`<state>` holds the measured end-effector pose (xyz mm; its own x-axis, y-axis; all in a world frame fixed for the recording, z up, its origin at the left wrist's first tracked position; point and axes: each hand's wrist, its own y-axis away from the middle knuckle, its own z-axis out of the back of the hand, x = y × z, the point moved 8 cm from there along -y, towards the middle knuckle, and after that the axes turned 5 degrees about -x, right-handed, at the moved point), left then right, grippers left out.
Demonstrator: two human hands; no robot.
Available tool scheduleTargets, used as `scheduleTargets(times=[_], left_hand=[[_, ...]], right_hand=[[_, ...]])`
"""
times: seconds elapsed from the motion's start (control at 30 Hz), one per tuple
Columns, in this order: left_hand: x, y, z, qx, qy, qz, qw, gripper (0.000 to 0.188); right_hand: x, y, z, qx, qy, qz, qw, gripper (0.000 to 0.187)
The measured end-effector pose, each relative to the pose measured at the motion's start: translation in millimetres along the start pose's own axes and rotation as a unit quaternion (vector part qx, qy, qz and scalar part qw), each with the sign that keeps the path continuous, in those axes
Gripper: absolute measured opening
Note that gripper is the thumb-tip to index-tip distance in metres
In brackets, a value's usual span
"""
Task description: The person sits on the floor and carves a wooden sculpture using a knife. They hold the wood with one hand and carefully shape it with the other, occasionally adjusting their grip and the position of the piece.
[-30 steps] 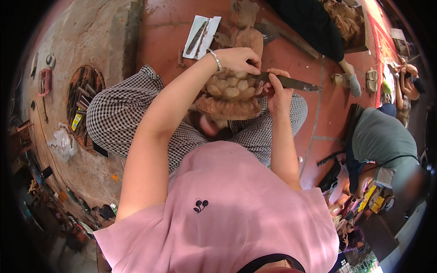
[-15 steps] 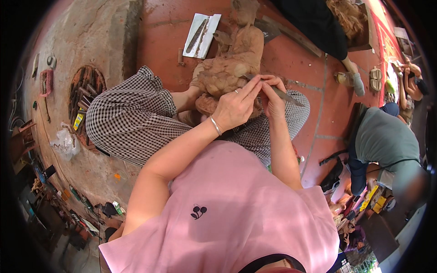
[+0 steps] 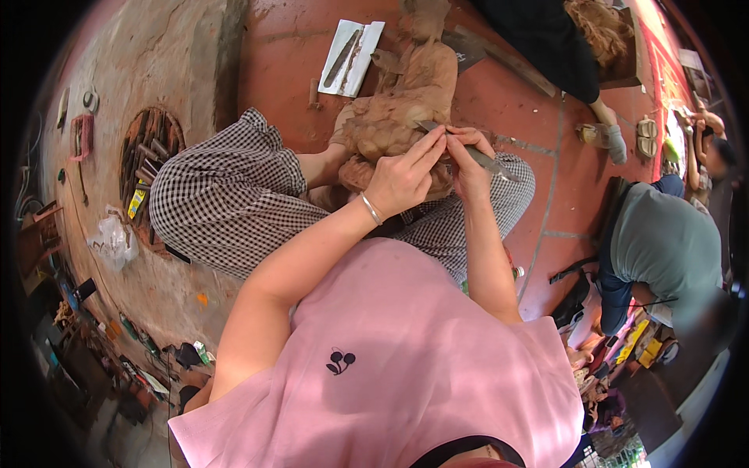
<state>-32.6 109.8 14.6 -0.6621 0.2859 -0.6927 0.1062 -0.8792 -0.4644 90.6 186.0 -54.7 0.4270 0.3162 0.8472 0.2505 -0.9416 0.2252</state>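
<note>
A brown, dusty carved figure (image 3: 431,74) lies in front of me between my crossed legs, its base toward me. My right hand (image 3: 471,170) pinches a slim metal carving blade (image 3: 498,167), its wider end jutting out to the right past the fingers. The blade's narrow tip meets the figure's lumpy middle. Straight fingers of my left hand (image 3: 399,181) press together on the blade near that tip, and a silver bangle circles the wrist. Where the blade passes between the fingers, it is hidden.
Beyond the figure's left side lies a white sheet (image 3: 367,66) bearing dark flat tools. Left of my knee a round basket (image 3: 178,129) holds several wooden-handled tools, beside a clear plastic bag (image 3: 113,243). A co-worker in a grey-green top (image 3: 663,234) bends over at the right.
The view has shifted slightly. My left fingers and the blade tip sit a little differently on the figure's middle; both hands keep their hold on the blade.
</note>
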Motion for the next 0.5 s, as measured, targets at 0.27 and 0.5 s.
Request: scheduleTargets(times=[0.27,0.5], left_hand=[[2.0,-0.3,3.2,-0.006,0.018,0.014,1.0,0.053],[7.2,8.8,-2.0,0.003,0.019,-0.02,1.0,0.059]], right_hand=[[18.7,-4.0,-9.5,0.012,0.06,0.033,0.998,0.005],[13.5,0.0,-4.7,0.011,0.115,-0.022,0.993,0.004]])
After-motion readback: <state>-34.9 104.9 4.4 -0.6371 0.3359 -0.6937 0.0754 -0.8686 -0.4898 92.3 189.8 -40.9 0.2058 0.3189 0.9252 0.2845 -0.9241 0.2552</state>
